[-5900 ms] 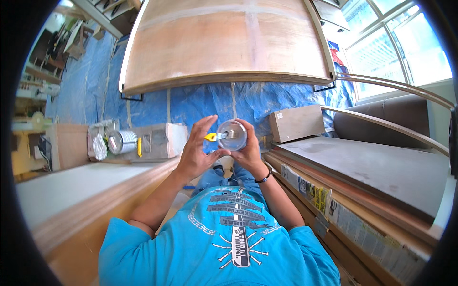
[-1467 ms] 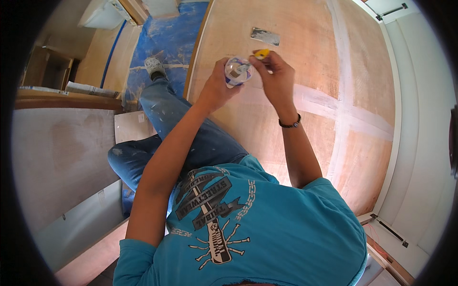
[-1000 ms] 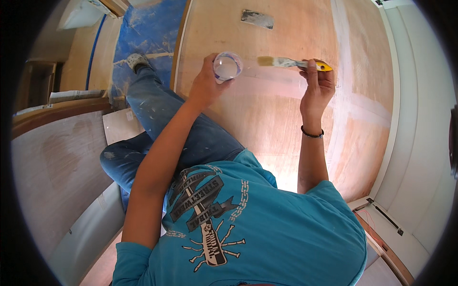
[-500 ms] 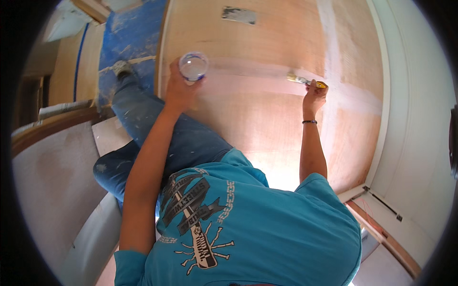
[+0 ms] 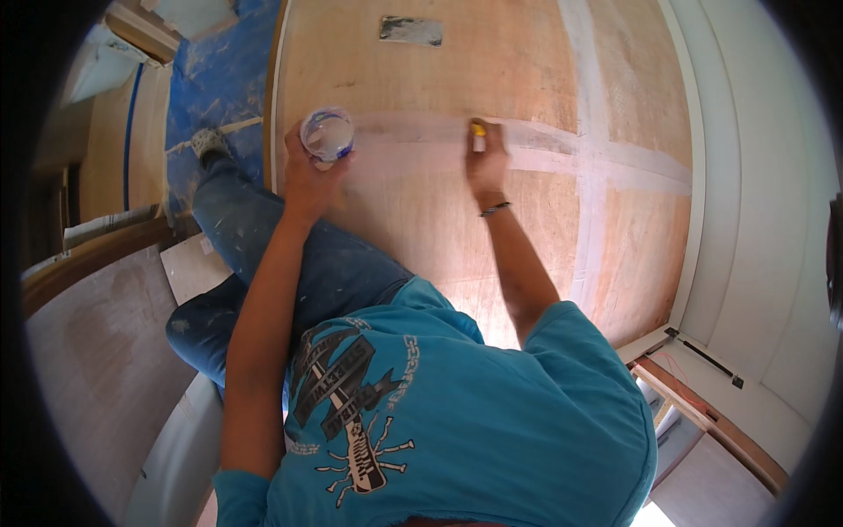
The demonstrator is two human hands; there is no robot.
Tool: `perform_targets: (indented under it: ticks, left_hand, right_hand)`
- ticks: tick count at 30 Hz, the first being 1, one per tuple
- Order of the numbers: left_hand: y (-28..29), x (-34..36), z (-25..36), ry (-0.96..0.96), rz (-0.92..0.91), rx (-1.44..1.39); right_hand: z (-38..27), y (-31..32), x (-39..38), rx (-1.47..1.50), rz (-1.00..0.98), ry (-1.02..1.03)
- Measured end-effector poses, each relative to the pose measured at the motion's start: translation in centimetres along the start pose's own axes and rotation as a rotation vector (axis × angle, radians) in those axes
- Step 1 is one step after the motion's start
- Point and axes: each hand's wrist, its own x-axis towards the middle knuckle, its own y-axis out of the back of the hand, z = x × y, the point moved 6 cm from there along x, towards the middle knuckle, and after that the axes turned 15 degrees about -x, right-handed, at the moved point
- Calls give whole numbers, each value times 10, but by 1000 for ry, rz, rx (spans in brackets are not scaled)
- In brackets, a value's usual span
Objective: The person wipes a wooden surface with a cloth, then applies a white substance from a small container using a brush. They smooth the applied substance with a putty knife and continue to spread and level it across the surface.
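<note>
Cup (image 5: pixel 327 133) of clear plastic sits gripped in the left hand (image 5: pixel 314 172) near the left edge of the plywood panel (image 5: pixel 421 83), while the grip of the right hand (image 5: pixel 486 167) is closed around a yellow-handled paintbrush (image 5: pixel 478 130), mostly hidden, at a pale horizontal band (image 5: pixel 408 145), with a smeared rectangular plate (image 5: pixel 411 32) farther up

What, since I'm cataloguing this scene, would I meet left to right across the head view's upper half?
Blue plastic floor sheet, clear round plastic cup, flat mottled grey rectangle, bare right hand, long white panel.
</note>
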Motion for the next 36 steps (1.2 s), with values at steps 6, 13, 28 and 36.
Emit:
perform_targets:
  ticks: [6,13,28,36]
  left_hand:
    - [1,-4,8,-43,35,-30]
    - [2,-5,14,-36,46,-69]
    - [11,-6,9,-25,100,-52]
    - [14,-4,10,-92,80,-104]
  right_hand:
    - [-40,-36,6,437,-93,-216]
    - [213,66,36,0,267,-330]
    - [-89,-2,-50,239,-142,-41]
    - [131,27,-48,480,83,-494]
